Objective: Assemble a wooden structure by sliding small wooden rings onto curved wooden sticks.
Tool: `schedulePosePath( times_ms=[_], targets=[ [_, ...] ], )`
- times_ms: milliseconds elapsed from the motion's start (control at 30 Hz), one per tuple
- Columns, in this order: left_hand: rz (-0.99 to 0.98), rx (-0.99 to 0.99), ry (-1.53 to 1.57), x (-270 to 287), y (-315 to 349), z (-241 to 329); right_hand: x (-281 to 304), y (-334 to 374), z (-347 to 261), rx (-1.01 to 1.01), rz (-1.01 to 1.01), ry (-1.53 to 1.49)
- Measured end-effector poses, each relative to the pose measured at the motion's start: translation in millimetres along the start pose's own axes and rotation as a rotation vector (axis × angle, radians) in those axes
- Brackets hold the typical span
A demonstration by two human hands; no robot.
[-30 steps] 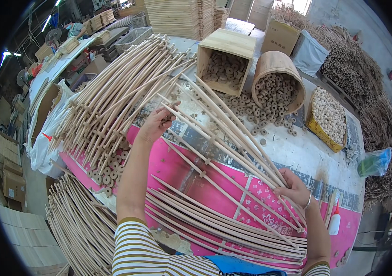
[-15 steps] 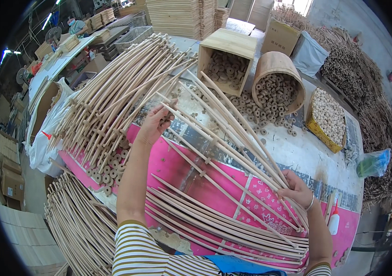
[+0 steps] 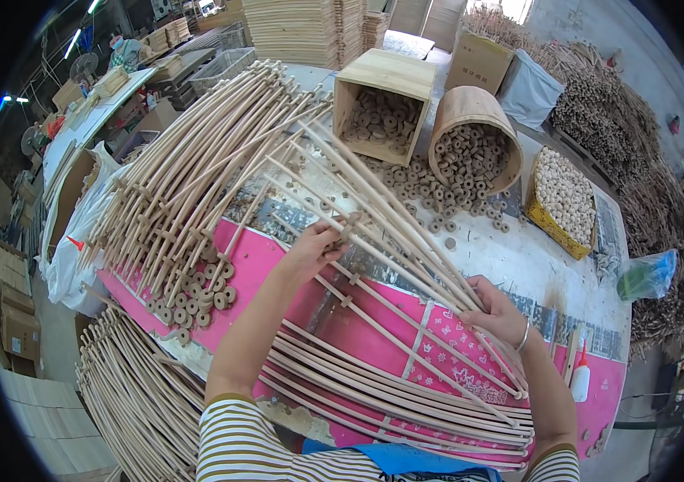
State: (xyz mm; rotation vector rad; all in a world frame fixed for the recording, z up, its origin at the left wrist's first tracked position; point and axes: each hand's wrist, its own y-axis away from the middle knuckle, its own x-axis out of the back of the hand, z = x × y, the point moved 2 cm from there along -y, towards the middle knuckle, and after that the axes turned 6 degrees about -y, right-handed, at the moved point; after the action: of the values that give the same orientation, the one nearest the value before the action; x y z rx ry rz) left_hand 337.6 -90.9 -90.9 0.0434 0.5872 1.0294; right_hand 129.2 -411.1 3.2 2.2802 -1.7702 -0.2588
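Observation:
My right hand (image 3: 499,312) is closed round a fanned bundle of thin wooden rods (image 3: 422,241), whose far ends point up and left over the table. The fingers of my left hand (image 3: 319,245) pinch a small brown wooden ring (image 3: 349,228), which sits around one of those rods partway along it. Just below, two rods lie on the pink sheet, each with a wooden ring (image 3: 347,301) on it. Several bare rods (image 3: 406,386) are lined up in front of me, under my forearms.
A large pile of ringed rods (image 3: 189,177) covers the left side. Loose rings spill from a wooden box (image 3: 382,68) and a wooden tub (image 3: 470,104). A yellow basket (image 3: 559,229) holds pale beads. A white glue bottle (image 3: 580,381) stands at the right.
My left hand has moved right and down from the rod's far tip, carrying the ring along the rod. My right hand, still holding the bundle, has shifted slightly up and left.

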Motion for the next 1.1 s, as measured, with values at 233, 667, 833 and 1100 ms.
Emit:
schedulePosePath(
  times_ms=[233, 667, 833, 1100],
  targets=[
    [0.091, 0.091, -0.351, 22, 28, 12, -4, -3, 9, 0.042, 0.106, 0.003],
    [0.102, -0.022, -0.187, 25, 33, 73, 1, 5, 7, 0.1, 0.263, -0.036],
    [0.186, -0.126, 0.191, 37, -13, 62, 1, 8, 4, 0.086, 0.229, -0.072],
    [0.158, -0.269, 0.249, 43, -51, 73, -6, 14, 2, 0.01, 0.146, -0.127]
  ],
)
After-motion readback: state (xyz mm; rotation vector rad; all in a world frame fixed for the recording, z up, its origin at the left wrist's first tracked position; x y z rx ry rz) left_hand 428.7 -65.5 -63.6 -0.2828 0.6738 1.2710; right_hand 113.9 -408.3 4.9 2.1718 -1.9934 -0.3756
